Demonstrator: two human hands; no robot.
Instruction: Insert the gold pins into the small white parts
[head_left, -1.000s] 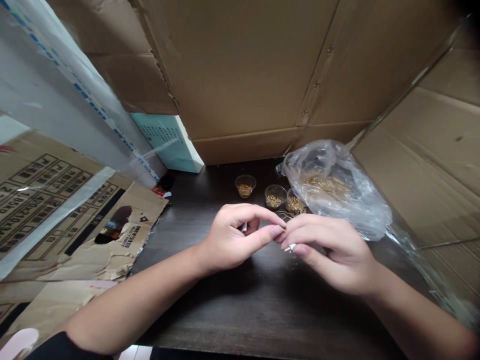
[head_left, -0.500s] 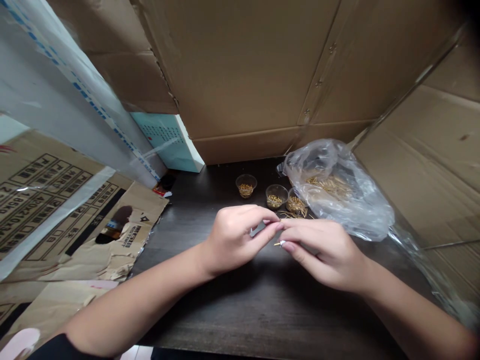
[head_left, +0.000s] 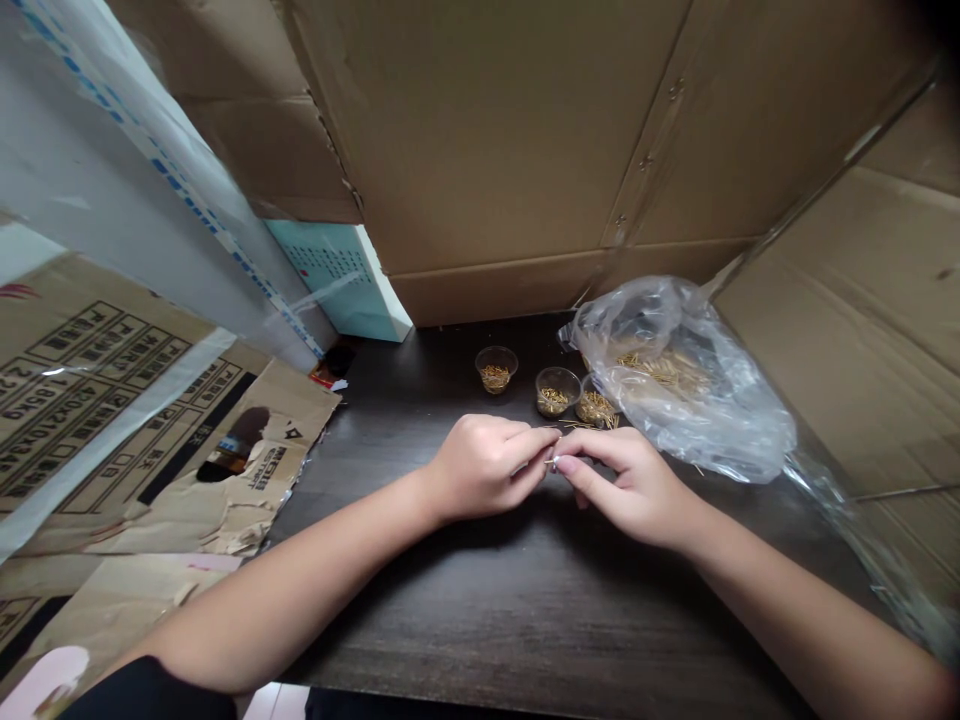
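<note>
My left hand (head_left: 491, 465) and my right hand (head_left: 626, 485) meet at the fingertips over the dark table. Between the thumb and forefinger of the right is a thin gold-coloured pin (head_left: 550, 463) with a small white bit at its end. The left fingers are pinched together against the right ones, and whatever they grip is hidden. Just beyond the hands are three clear plastic cups with gold pins inside: a left cup (head_left: 496, 358), a middle cup (head_left: 558, 376) and a right cup (head_left: 586, 388). Loose gold pins (head_left: 609, 422) lie by the right cup.
A clear plastic bag (head_left: 750, 430) with many gold pins inside lies at the right, against the right cup. Cardboard walls (head_left: 495, 150) enclose the back and right. A printed cardboard box (head_left: 180, 420) and a light-blue box (head_left: 337, 280) stand at the left.
Both hands have shifted slightly away from me, and the right has moved a little left. The pin in the right fingers is now closer to the left fingertips.
</note>
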